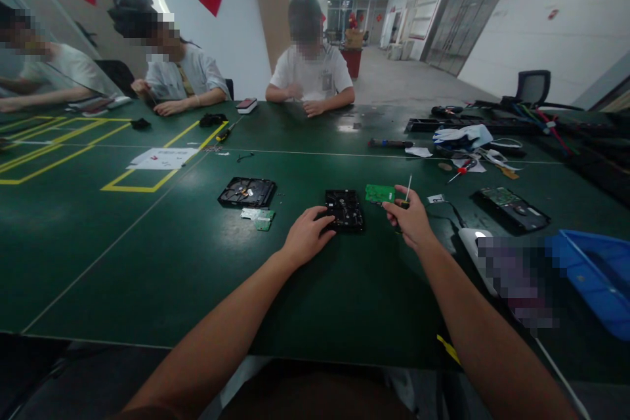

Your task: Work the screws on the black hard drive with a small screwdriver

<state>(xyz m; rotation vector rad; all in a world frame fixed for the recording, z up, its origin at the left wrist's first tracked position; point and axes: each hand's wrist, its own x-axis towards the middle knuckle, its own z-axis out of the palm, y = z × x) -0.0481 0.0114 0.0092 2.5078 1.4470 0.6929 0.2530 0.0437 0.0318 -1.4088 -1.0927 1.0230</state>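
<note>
A black hard drive (pixel 346 205) lies on the green table, and my left hand (pixel 310 236) grips its left side, fingers curled over the edge. My right hand (pixel 412 220) is closed around a screwdriver (pixel 409 189) whose metal shaft points up. At the fingertips of that same hand is a green circuit board (pixel 378 193), held beside the drive's upper right corner. Left of my left hand lies a second hard drive (pixel 247 192), with another circuit board (pixel 263 219) just in front of it.
A third hard drive (pixel 514 209) sits at right, near a blue basket (pixel 590 282) and a white device with a blurred screen (pixel 475 249). Gloves (pixel 462 136), a red-handled screwdriver (pixel 461 172) and cables lie beyond. Papers (pixel 165 158) are at left. Several people sit across the table.
</note>
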